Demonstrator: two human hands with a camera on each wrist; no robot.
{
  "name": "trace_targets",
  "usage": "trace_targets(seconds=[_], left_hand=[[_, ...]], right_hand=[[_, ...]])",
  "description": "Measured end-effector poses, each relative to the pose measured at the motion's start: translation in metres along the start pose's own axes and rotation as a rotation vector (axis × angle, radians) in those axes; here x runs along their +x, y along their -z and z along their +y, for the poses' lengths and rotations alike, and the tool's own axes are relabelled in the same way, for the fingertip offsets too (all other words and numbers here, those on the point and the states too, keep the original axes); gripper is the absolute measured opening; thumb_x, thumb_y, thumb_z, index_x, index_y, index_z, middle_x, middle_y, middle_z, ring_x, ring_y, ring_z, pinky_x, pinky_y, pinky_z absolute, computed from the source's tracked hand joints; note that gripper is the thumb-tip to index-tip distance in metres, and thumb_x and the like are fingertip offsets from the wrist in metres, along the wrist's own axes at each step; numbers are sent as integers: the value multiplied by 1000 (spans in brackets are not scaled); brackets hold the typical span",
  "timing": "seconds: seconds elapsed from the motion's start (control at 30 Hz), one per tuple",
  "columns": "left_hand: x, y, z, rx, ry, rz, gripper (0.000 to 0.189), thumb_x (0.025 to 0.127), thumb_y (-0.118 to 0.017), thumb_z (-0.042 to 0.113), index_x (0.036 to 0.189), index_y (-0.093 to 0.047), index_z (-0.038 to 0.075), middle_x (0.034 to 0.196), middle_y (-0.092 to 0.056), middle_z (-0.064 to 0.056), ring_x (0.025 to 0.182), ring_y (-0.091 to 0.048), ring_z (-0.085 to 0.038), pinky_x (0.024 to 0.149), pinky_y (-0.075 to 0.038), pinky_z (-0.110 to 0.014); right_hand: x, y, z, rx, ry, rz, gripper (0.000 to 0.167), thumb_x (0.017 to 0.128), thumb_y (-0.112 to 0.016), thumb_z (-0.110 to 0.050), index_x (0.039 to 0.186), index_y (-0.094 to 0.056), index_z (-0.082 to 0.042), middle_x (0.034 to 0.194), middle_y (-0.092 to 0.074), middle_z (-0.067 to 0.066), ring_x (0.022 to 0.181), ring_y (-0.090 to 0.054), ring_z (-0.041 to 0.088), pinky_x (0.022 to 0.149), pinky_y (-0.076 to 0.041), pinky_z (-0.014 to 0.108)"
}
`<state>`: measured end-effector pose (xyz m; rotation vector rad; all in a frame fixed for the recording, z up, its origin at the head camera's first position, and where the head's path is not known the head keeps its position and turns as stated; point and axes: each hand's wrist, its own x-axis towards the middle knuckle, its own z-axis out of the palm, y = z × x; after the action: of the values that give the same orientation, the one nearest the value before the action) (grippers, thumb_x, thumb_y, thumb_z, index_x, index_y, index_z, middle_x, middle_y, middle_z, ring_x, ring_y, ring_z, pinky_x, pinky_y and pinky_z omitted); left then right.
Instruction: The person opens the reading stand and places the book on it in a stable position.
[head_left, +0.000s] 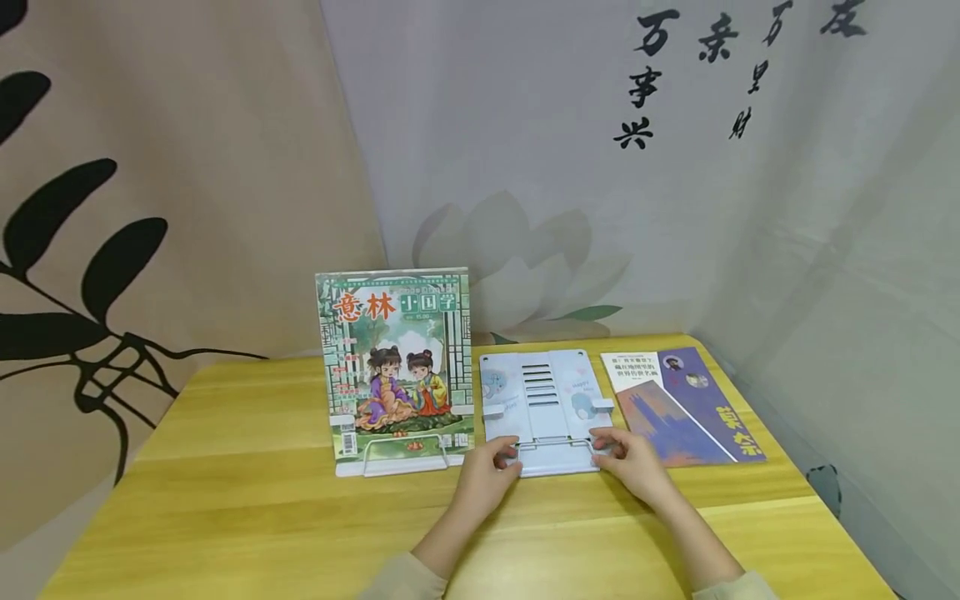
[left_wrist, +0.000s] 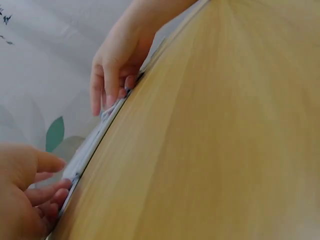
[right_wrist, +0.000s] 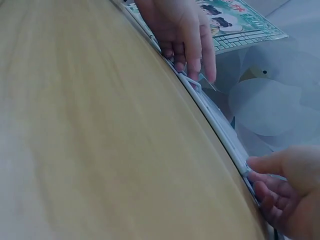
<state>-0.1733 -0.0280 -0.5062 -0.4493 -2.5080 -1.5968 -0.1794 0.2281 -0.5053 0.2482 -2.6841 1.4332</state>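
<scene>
A white book stand (head_left: 544, 417) with elephant prints, slots and a wire page holder lies flat on the table. My left hand (head_left: 489, 471) grips its lower left corner, index finger at the wire's end and thumb by the front edge. At the lower right corner, my right hand (head_left: 632, 463) does the same, its thumb and fingers (right_wrist: 265, 167) pinching at the edge in the right wrist view. To the left, a green illustrated magazine (head_left: 397, 358) leans upright on another white stand (head_left: 405, 463). A purple and white booklet (head_left: 686, 408) lies flat just right of the stand.
The yellow wood-grain table (head_left: 262, 525) stretches in front of both forearms. Behind it hangs a pale curtain (head_left: 510, 108) with black characters, leaves and a lotus print, close to the table's back and right edges.
</scene>
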Motion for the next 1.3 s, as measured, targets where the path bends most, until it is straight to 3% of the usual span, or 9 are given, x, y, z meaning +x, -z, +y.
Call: trace_targets(seconds=[0.23,0.37,0.73,1.0,1.3], left_hand=[[0,-14,3,98,-63,88,33,69,-69,-17,101,-70,-10,76,-61,-7,65,-53,-14,59,-46,-23],[3,-17,3,137,-84,104,32,66,-68,-19,98,-71,-11,71,-59,-6,63,-49,-11,56,-45,-23],[6,-16,0,138,-83,45,39,68,-67,-20,104,-69,-7,75,-59,-3,68,-50,-13,64,-46,-26],[8,-12,-3,37,-89,-35,39,70,-65,-22,105,-65,-5,75,-57,-2,67,-49,-12,61,-45,-24],[3,-11,-3,-22,-122,-28,40,69,-65,-22,103,-65,-3,76,-57,-3,67,-48,-11,62,-45,-24]], right_hand=[[0,-6,-1,-64,-13,-1,34,79,-71,7,111,-70,0,84,-64,1,64,-48,12,58,-42,25],[0,-7,0,-48,-5,13,35,78,-70,11,112,-69,2,82,-61,0,62,-43,11,55,-38,24],[0,-13,1,-59,34,26,35,79,-67,12,110,-67,-5,80,-54,-1,59,-38,9,54,-34,24],[-4,-10,0,-15,46,9,36,79,-65,15,109,-64,-6,80,-52,0,61,-41,11,56,-36,24],[-8,-10,3,29,71,24,38,78,-65,17,108,-62,-6,79,-50,1,65,-43,11,58,-39,24]])
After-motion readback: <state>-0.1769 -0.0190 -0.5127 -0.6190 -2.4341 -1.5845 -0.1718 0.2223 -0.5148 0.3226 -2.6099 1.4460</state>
